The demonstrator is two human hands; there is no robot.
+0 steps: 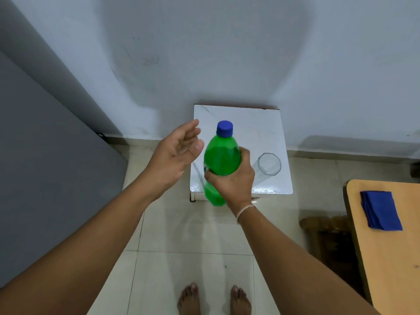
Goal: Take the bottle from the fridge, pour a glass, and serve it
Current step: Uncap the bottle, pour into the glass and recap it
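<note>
While my bare feet [214, 298] stand on the pale tiled floor [193, 235] at the bottom of the view, both my forearms reach forward and up from the lower corners. My right hand [231, 180] is wrapped around the middle of the green bottle [221, 159], fingers curled round its left side and thumb on its right, holding it upright in the air in front of the small white table [247, 123]; a thin pale band [244, 211] circles that wrist. My left hand [176, 153] holds nothing, palm turned toward the bottle and fingers loosely spread, just beside the bottle's shoulder without touching it. On top of the bottle the blue cap [224, 128] is on. Beyond my right hand, an empty clear glass [269, 163] stands upright near the right edge of the white table. Off to the right, a folded blue cloth [380, 210] lies on a tan wooden tabletop [391, 258]. At the left a grey panel [45, 167] rises, and behind the white table runs a pale wall [227, 53].
</note>
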